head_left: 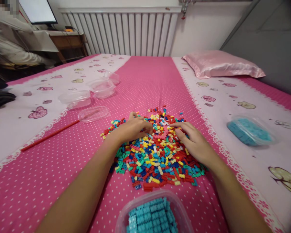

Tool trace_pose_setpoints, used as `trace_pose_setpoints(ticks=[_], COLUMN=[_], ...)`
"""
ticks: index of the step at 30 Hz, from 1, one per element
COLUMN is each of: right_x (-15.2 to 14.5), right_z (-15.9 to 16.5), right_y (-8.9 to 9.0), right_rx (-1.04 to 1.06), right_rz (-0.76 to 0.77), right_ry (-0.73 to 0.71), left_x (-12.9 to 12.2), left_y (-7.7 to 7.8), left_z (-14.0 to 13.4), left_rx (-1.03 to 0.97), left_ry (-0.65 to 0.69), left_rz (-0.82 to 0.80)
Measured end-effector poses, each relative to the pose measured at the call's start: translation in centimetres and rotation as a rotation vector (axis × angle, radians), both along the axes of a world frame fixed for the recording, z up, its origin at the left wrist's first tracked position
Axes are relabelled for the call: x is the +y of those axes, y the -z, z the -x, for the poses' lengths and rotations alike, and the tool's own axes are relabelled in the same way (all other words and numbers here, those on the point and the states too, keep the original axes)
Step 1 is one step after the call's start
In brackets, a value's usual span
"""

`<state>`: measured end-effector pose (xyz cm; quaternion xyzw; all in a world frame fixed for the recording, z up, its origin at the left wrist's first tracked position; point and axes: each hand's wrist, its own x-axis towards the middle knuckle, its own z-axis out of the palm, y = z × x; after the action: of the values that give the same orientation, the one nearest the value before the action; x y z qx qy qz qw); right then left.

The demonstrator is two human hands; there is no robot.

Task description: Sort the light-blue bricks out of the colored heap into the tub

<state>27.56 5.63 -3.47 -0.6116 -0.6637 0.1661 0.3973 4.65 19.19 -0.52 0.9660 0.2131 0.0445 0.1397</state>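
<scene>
A heap of small toy building bricks (pixel 155 158) in red, yellow, blue, green and white is spread over the bed. My left hand (pixel 135 127) is over the heap's left side, its fingers curled down toward the bricks; whatever lies between the fingertips is too small to make out. From the right, my right hand (pixel 195 142) reaches in with index finger and thumb stretched out and apart, touching or just above the bricks. Between the hands lies a curved pink toothed piece (pixel 163 133). Close to me, a clear plastic tub (pixel 123 215) holds tightly stacked turquoise bricks (pixel 151 216).
A lidded tub of blue bricks (pixel 251 131) sits at right. At left are clear empty containers (pixel 102 87), a clear lid (pixel 94 114) and a red stick (pixel 50 135). Farther back are a pink pillow (pixel 223 64), a radiator (pixel 121 32) and a seated person (pixel 12 42).
</scene>
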Motion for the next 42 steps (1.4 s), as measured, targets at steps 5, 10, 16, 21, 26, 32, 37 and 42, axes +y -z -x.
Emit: trace_pose_setpoints(ticks=[5, 10, 16, 21, 26, 32, 37, 42], right_x=[0.0, 0.0, 0.0, 0.0, 0.0, -0.5, -1.3, -1.0], right_z=[-0.1, 0.0, 0.0, 0.1, -0.1, 2.0, 5.5, 5.5], right_y=[-0.1, -0.2, -0.2, -0.1, -0.3, -1.6, -4.3, -5.0], right_rx=[0.002, 0.007, 0.017, 0.041, 0.100, 0.339, 1.406, 1.903], right_rz=[0.001, -0.012, -0.014, -0.009, -0.012, -0.072, 0.108, 0.274], right_ry=[0.003, 0.028, 0.027, 0.014, 0.019, 0.062, -0.077, 0.068], left_x=[0.0, 0.0, -0.2, -0.4, 0.2, -0.8, -4.3, -4.0], left_y=[-0.2, -0.3, -0.4, -0.3, -0.2, -1.7, -2.9, -2.7], left_z=[0.2, 0.2, -0.1, -0.3, 0.4, 0.1, -2.7, -2.8], left_rx=[-0.008, -0.028, -0.012, -0.016, -0.058, -0.261, -0.473, -0.433], left_ry=[-0.017, -0.018, -0.011, 0.005, -0.007, -0.090, -0.015, -0.033], left_rz=[-0.002, -0.029, -0.031, -0.026, -0.013, -0.033, -0.087, -0.142])
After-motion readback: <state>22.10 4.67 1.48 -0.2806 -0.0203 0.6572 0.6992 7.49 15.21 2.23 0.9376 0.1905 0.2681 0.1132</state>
